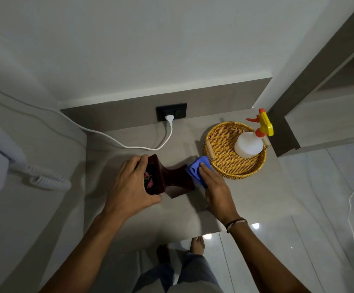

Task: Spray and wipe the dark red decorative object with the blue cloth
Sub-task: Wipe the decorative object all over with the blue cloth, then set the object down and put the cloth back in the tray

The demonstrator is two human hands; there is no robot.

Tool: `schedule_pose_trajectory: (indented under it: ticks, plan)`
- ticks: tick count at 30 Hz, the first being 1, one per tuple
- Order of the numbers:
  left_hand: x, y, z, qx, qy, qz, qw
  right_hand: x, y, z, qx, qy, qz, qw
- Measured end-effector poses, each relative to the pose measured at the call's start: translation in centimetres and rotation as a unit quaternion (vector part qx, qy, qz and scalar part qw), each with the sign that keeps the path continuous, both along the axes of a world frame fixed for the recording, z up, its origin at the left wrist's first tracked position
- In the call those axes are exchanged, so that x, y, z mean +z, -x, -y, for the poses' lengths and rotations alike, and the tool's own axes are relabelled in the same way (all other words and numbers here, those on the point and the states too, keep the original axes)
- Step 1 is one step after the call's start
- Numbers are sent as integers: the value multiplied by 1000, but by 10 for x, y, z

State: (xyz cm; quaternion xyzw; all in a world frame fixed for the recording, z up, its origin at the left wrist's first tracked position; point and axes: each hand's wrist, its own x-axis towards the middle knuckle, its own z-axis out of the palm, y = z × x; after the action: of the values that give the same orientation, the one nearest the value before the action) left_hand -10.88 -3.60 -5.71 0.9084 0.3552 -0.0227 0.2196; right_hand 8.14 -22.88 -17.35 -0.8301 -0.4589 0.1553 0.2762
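Note:
The dark red decorative object point(169, 176) lies tipped on its side on the grey counter point(150, 218), its square top end facing left. My left hand point(132, 187) grips that top end. My right hand point(216, 187) presses the blue cloth point(195, 169) flat against the object's base on the right. The white spray bottle point(249, 145) with a yellow and orange trigger head stands in the wicker basket point(220, 172), apart from both hands.
A black wall socket point(179, 112) at the back holds a white plug, and its cable point(129, 145) runs across the counter toward the left. A white wall unit with a coiled cord point(49, 180) sits at the left. The counter's front edge is close to my feet.

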Motion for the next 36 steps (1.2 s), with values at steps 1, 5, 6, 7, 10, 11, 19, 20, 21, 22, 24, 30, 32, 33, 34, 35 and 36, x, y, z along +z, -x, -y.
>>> schedule_pose_trajectory:
  ticks: [1, 5, 6, 7, 10, 11, 19, 20, 21, 22, 24, 30, 32, 33, 34, 35, 36]
  plan:
    - [5, -4, -2, -4, -11, -2, 1000, 4, -5, 5, -21, -30, 2, 999]
    - [14, -14, -11, -28, -41, -42, 998, 22, -28, 16, -100, -97, -5, 990]
    - [14, -20, -12, -33, -53, -47, 997, 28, -38, 17, -107, -100, -13, 989]
    - [15, -23, -14, -37, -61, -51, 996, 32, -46, 15, -115, -105, -26, 987]
    - [19, -37, -11, -45, -75, -78, 993, 37, -77, 0, -128, -109, -25, 985]
    - [21, -40, -8, -46, -83, -84, 992, 34, -86, -7, -122, -96, -13, 988]
    - [11, -55, 1, -47, -83, -78, 992, -20, -133, -56, 23, 140, 90, 986]
    - [8, -55, 0, -49, -81, -78, 992, -28, -132, -55, 58, 180, 114, 975]
    - [6, -55, -1, -51, -77, -79, 993, -35, -133, -53, 92, 210, 146, 962]
    - [5, -55, -1, -55, -73, -81, 992, -39, -133, -53, 116, 231, 172, 951]
    - [1, -52, -4, -58, -70, -80, 993, -41, -136, -54, 138, 257, 195, 936]
    - [-6, -49, -4, -35, -47, -47, 997, -6, -126, -51, 43, 129, 91, 987]
    - [-6, -50, -2, -39, -47, -46, 997, 7, -108, -49, 51, 67, 120, 989]
    - [-3, -48, -1, -41, -46, -42, 997, 15, -96, -51, 69, 42, 135, 988]
    - [-6, -48, -1, -42, -61, -37, 997, 24, -87, -52, 88, 27, 156, 983]
    - [-5, -49, -2, -37, -67, -35, 996, 31, -81, -58, 109, 24, 175, 978]
    - [-3, -51, -4, -24, -77, -26, 996, 41, -75, -65, 124, 36, 186, 974]
